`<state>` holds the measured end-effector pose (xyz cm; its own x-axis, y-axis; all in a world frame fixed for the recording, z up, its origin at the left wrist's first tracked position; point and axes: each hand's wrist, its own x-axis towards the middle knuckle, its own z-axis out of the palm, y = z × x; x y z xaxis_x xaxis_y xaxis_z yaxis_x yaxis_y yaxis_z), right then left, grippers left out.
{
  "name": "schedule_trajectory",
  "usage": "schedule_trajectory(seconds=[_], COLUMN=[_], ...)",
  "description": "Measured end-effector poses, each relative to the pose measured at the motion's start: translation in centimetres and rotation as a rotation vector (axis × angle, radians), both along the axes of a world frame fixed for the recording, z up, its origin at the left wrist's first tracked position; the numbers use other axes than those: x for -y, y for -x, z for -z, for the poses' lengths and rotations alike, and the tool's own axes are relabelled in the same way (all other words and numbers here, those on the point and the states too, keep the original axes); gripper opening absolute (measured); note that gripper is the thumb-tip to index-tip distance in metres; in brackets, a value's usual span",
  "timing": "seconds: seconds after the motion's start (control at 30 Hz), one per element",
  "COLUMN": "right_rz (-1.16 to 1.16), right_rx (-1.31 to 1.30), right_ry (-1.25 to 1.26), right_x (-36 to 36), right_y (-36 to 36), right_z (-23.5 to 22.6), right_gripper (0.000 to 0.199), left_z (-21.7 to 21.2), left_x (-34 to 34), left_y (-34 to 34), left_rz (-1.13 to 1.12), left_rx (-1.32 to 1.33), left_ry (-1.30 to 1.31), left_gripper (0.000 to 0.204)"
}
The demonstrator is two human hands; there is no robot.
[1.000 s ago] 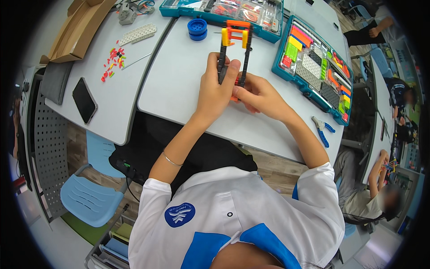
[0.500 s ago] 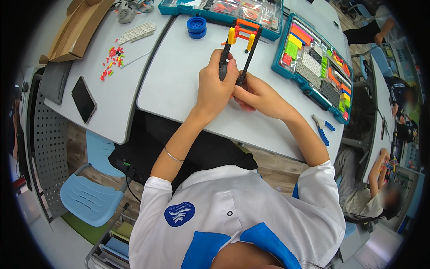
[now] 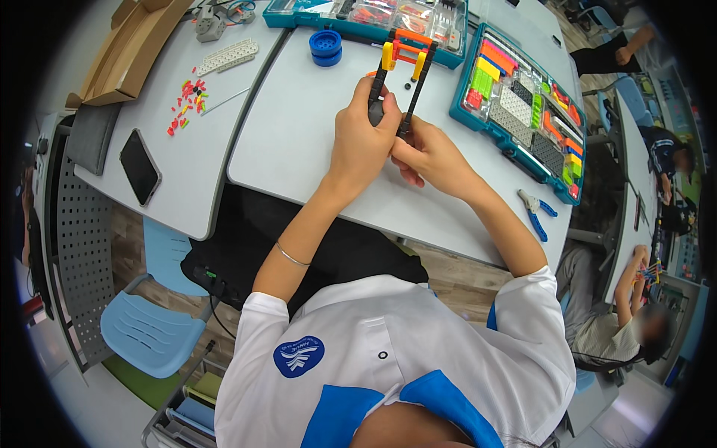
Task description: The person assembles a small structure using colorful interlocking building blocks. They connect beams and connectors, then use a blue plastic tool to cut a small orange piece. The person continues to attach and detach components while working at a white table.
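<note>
Both hands hold one small model point(image 3: 401, 69) built from plastic building parts: two long black beams joined at the top by orange and yellow pieces. My left hand point(image 3: 361, 142) grips the lower end of the left black beam. My right hand point(image 3: 427, 154) pinches the bottom of the right black beam. The model stands upright over the grey table point(image 3: 299, 119), in front of two teal parts trays.
A teal tray point(image 3: 523, 104) of coloured parts lies at the right, another tray point(image 3: 366, 15) at the back. A blue wheel point(image 3: 326, 46), blue pliers point(image 3: 535, 213), a black phone point(image 3: 140, 166), small loose red pieces point(image 3: 183, 101) and a cardboard box point(image 3: 127, 45) lie around. Other people sit at the right.
The model has risen and tilted upright, its orange and yellow top now farther from me. Both hands stayed on its black beams.
</note>
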<state>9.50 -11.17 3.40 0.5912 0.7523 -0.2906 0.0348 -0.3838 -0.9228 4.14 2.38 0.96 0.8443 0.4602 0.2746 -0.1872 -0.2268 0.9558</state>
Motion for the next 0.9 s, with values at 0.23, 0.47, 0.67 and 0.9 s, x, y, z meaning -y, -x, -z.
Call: schedule_trajectory(seconds=[0.23, 0.47, 0.67, 0.9], right_rz=[-0.023, -0.059, -0.133, -0.251], right_rx=[-0.118, -0.016, 0.04, 0.12], right_ry=[-0.067, 0.038, 0.07, 0.19], right_x=[0.1, 0.2, 0.9, 0.9], right_y=[-0.2, -0.7, -2.0, -1.2], right_z=[-0.1, -0.8, -0.8, -1.9], right_gripper=[0.032, 0.034, 0.033, 0.034], left_z=[-0.3, -0.7, 2.4, -1.3], left_x=[-0.9, -1.1, -3.1, -6.5], left_y=[0.0, 0.1, -0.7, -1.6], left_rz=[0.122, 0.08, 0.21, 0.263], left_rx=[-0.107, -0.201, 0.005, 0.033], left_ry=[0.205, 0.174, 0.278, 0.442], left_gripper=[0.02, 0.021, 0.053, 0.056])
